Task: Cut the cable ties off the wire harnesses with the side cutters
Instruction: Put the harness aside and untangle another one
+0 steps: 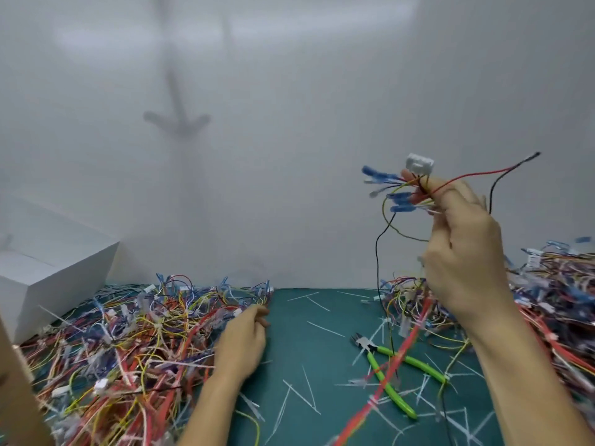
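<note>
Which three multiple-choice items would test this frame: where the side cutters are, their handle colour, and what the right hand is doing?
1. Where are the side cutters?
A. Gripped in a hand
B. Lying on the green mat
C. Out of view

2. What colour are their handles?
A. Red
B. Black
C. Green

3. What is the right hand doing?
A. Resting flat on the mat
B. Holding a wire harness up
C. Gripping the cutters

Answers:
1 B: they lie on the mat, with no hand on them.
2 C: both handles are bright green.
3 B: its fingers pinch the harness, raised well above the mat.
</note>
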